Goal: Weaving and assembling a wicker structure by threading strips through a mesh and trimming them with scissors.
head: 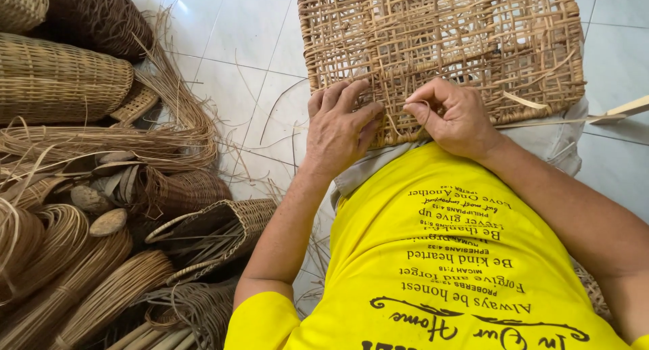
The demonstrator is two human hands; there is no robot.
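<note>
Woven rattan panel (443, 49) rests on lap at 12 o'clock, near edge under both hands. Left hand (339, 128) flat, fingers spread, pressing weave, grasping nothing. Right hand (454, 114) curled, thumb and forefinger pinching thin rattan strand (541, 122) trailing toward 3 o'clock. Finished baskets (64, 83) and rattan coils (74, 269) piled at 9 o'clock on tiled floor (250, 45)
</note>
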